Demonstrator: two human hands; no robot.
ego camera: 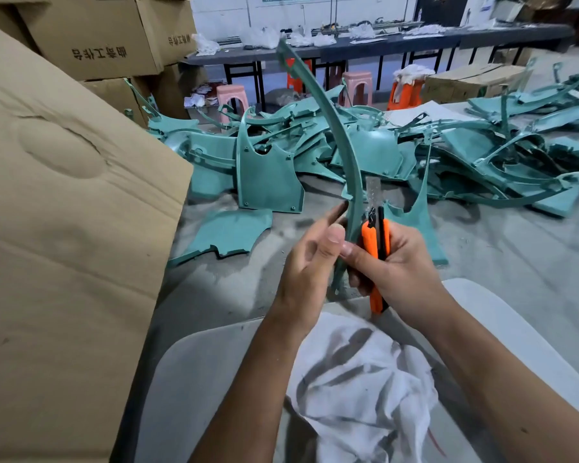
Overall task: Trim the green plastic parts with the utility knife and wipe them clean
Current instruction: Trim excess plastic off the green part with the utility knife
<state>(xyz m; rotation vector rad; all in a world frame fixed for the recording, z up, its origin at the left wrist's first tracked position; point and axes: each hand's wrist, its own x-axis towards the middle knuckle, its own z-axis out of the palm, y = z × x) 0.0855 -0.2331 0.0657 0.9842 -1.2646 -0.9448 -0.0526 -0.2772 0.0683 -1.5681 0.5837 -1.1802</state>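
Head view: dusty concrete floor (482, 262); perhaps workshop

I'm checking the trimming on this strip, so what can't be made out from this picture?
Head view only:
- Lower end of the curved green strip: hidden between the left hand and right hand.
- Whether the utility knife blade touches the strip: too close to tell.
- Any burrs on the strip's edge: too small.
- White cloth on the lap: partly covered by the forearms.
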